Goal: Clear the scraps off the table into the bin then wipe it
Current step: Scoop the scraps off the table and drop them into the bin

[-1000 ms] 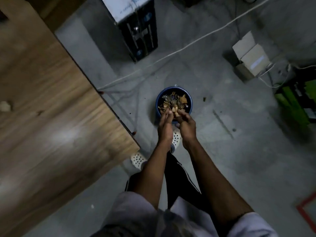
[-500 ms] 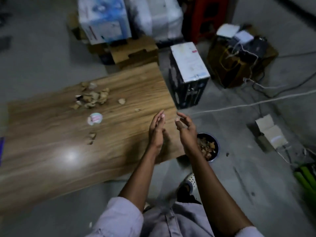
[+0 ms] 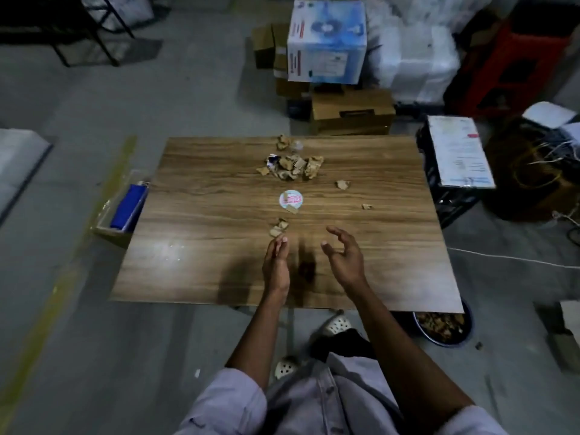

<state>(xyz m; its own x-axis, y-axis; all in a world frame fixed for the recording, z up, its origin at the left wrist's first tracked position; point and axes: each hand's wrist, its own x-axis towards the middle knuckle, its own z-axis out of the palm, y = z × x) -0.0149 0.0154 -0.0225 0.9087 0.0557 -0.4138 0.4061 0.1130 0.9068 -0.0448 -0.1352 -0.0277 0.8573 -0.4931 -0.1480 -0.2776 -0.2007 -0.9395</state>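
Note:
A wooden table (image 3: 392,246) lies in front of me. A pile of brown scraps (image 3: 293,166) sits near its far edge. A round white lid (image 3: 291,200) lies at the centre, with small scraps (image 3: 278,228) just in front of it. Loose scraps lie to the right (image 3: 342,184) (image 3: 366,206). My left hand (image 3: 276,265) hovers over the near part of the table, fingers straight, empty. My right hand (image 3: 343,255) hovers beside it, fingers loosely spread, empty. The blue bin (image 3: 442,328), filled with scraps, stands on the floor under the table's near right corner, partly hidden.
A clear box with a blue cloth (image 3: 125,208) stands at the table's left edge. A black crate with papers (image 3: 458,158) stands to the right, cardboard boxes (image 3: 351,111) behind the table. A white cable (image 3: 514,259) runs across the floor at right.
My hands were over the bin dropping scraps; they have come up empty and now hover over the table. My view has swung from the bin to the table.

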